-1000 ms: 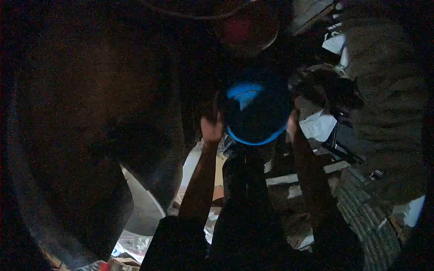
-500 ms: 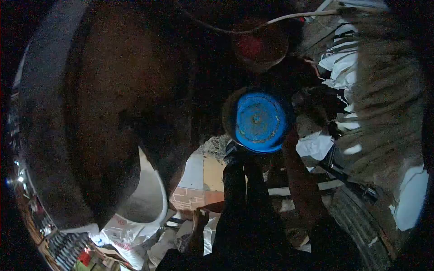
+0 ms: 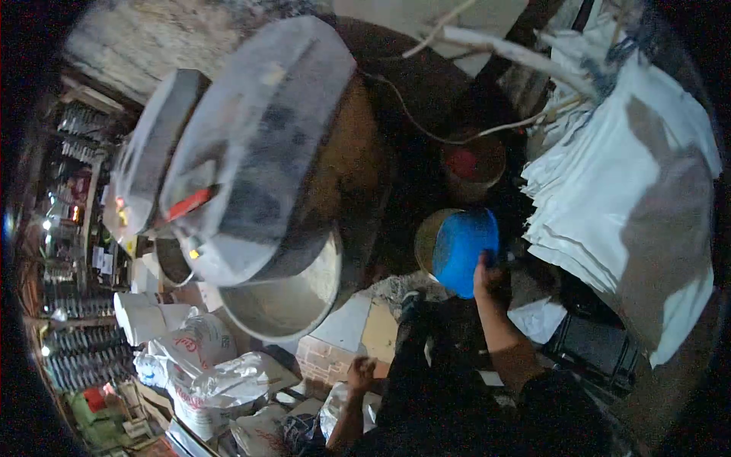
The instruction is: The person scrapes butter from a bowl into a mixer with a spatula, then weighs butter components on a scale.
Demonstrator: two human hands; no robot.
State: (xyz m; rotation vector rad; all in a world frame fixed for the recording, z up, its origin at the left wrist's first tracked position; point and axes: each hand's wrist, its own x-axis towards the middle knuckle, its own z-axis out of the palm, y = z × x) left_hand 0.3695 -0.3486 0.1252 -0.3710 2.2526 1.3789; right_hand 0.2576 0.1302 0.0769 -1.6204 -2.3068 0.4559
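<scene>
In the head view, a blue plastic bowl [image 3: 463, 247] is tilted over a brownish round container [image 3: 429, 242], whose rim shows on its left. My right hand [image 3: 491, 276] is closed on the right edge of the bowl; shadow hides part of the fingers. Lower and to the left, my left hand [image 3: 364, 375] hangs above the floor with curled fingers, and nothing shows in it. A large tub [image 3: 278, 324] with a pale rim stands on the floor, left of my legs, under a big drum-like grey machine [image 3: 251, 137].
A stack of white sheets or sacks [image 3: 594, 206] rises on the right, with a pale pole [image 3: 518, 57] across it. White printed bags [image 3: 205, 365] lie at lower left near white buckets [image 3: 148, 316]. A dark container with red inside [image 3: 464, 162] stands behind the bowl.
The view has shifted and brightened, showing the machine and white stack more fully. The blue bowl has gone from facing me nearly flat to being tilted, my right hand at its edge.
</scene>
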